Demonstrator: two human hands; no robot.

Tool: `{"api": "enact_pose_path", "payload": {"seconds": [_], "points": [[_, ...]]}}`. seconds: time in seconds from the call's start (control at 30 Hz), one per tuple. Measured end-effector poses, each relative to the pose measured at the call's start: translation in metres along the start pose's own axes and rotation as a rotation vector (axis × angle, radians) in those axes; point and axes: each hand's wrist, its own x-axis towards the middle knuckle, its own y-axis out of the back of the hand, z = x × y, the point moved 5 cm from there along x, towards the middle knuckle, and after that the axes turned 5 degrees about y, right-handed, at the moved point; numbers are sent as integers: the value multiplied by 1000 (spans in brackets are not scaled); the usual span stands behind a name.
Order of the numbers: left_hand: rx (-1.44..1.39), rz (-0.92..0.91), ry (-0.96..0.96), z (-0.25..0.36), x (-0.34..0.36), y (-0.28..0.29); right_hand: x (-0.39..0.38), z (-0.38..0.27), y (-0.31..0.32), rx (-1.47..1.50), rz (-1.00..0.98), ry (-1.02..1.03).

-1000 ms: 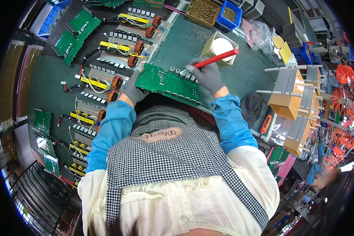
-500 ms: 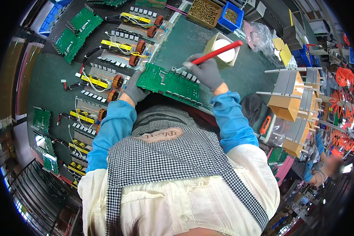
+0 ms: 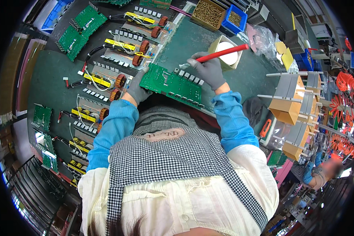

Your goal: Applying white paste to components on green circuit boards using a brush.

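My left hand point(image 3: 139, 86), in a grey glove, is closed on the left end of a green circuit board point(image 3: 155, 80), which is tilted in front of my apron. A row of pale, block-like components point(image 3: 189, 77) lines the board's far edge. In my gloved right hand point(image 3: 210, 71) is a red-handled tool point(image 3: 224, 52), its handle pointing up to the right. The tool's whitish tip point(image 3: 183, 66) is just beyond the component row; whether it touches the board I cannot tell. Behind that hand, a white round tub point(image 3: 230, 58) sits in an open carton point(image 3: 219, 44).
Several assemblies with yellow transformers and copper coils point(image 3: 134, 45) line the left side. More green boards point(image 3: 84, 25) lie at the far left. A box of brass-coloured fasteners point(image 3: 207, 15) and a blue bin point(image 3: 234, 19) stand at the back. To the right are metal-and-tan housings point(image 3: 285, 98) and an orange-handled cutter point(image 3: 265, 128).
My right hand and the tool have drawn slightly away from the board's component row, showing more of the components. My left hand keeps its hold on the board. The view has shifted slightly.
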Motion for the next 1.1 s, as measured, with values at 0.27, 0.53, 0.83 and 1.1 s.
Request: {"api": "enact_pose_path", "payload": {"seconds": [0.27, 0.53, 0.83, 1.1], "points": [[2, 12, -4, 22, -32, -30, 13, 0, -19, -130, -72, 99], [-120, -139, 23, 2, 2, -7, 11, -9, -22, -52, -177, 138], [-37, -142, -87, 0, 0, -7, 6, -9, -25, -109, -180, 198], [-105, -171, -23, 11, -9, -21, 4, -10, -14, -61, -101, 160]]}}
